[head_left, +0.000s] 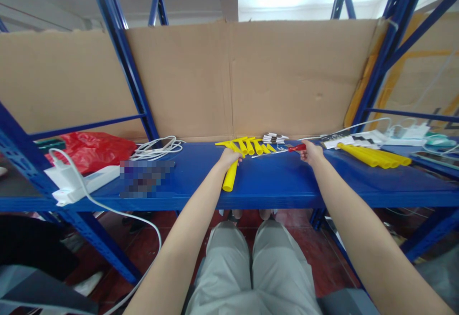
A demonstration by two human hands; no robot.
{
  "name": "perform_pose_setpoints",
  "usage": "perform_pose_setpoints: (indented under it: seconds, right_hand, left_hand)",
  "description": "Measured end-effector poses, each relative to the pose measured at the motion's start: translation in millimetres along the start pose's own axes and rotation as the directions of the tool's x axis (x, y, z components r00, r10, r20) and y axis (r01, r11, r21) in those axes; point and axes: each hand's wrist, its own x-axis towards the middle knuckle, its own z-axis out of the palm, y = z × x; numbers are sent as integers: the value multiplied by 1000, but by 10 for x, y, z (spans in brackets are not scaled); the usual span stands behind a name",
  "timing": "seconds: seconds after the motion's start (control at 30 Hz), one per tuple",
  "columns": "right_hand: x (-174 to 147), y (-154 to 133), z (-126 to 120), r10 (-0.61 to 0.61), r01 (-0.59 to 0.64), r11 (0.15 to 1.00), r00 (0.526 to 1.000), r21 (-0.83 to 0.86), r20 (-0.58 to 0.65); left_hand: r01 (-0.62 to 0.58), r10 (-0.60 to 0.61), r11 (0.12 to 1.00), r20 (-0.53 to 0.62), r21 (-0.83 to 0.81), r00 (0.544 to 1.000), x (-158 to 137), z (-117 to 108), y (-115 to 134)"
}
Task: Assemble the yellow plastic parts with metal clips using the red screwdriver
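Note:
My left hand (229, 158) is closed around a yellow tapered tube (230, 179), whose wide round end points toward me near the front edge of the blue shelf (272, 181). In my right hand (311, 153) is a screwdriver with a red handle (297, 147); its long thin metal shaft points left, low over the shelf, apart from the tube. Between and beyond my hands lie several more yellow tapered pieces (250, 146). Just behind them is a small stack of black-and-white pieces (274, 138).
Several yellow tubes (376, 156) lie side by side at the right, near a white power strip (409, 135). On the left are a red plastic bag (95, 150), a coiled white cable (159, 147) and another power strip (95, 180). A cardboard sheet (287, 76) stands behind.

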Motion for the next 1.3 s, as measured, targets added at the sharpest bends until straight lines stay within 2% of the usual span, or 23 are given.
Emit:
perform_pose_setpoints:
  seconds: [0.07, 0.2, 0.43, 0.53, 0.67, 0.77, 0.87, 0.97, 1.07, 1.13, 1.2, 1.3]
  right_hand:
    - [32, 29, -24, 53, -51, 996, 998, -69, 20]
    - [116, 106, -47, 62, -57, 986, 998, -154, 22]
    - [212, 171, -52, -59, 67, 912, 998, -405, 31]
    - [203, 162, -45, -88, 92, 876, 996, -474, 31]
    - [188, 149, -40, -157, 154, 826, 987, -542, 42]
    - [169, 136, -41, -299, 229, 715, 954, -660, 7]
    - [147, 119, -12, -481, 339, 609, 877, -717, 6]
    - [148, 92, 82, -567, 485, 457, 805, -746, 176]
    - [183, 60, 222, -509, 605, 233, 743, -761, 435]
    - [214, 44, 312, -424, 619, 76, 729, -782, 537]
    - [240, 36, 381, -356, 594, -41, 743, -804, 567]
    - [272, 37, 431, -301, 567, -122, 761, -815, 575]
  left_hand:
    - [0, 0, 1000, 11, 5, 1000, -18, -3, 21]
    - [-24, 23, 1000, 83, 8, 996, -38, -18, 43]
    - [-146, 146, 989, 184, -14, 972, -51, -45, 24]
    - [-250, 230, 965, 207, 77, 951, -44, -42, 3]
    - [-460, 408, 854, 237, 242, 882, -8, -34, -34]
    - [-531, 450, 773, 288, 349, 845, 41, -28, -79]
    - [-584, 464, 693, 358, 424, 810, 85, -13, -131]
    - [-621, 492, 636, 379, 458, 784, 101, 14, -171]
    - [-619, 484, 588, 386, 521, 785, 95, 35, -186]
    - [-600, 452, 548, 398, 583, 798, 85, 40, -182]
    - [-587, 429, 519, 405, 622, 808, 74, 39, -175]
    - [-580, 420, 503, 406, 640, 812, 59, 38, -166]
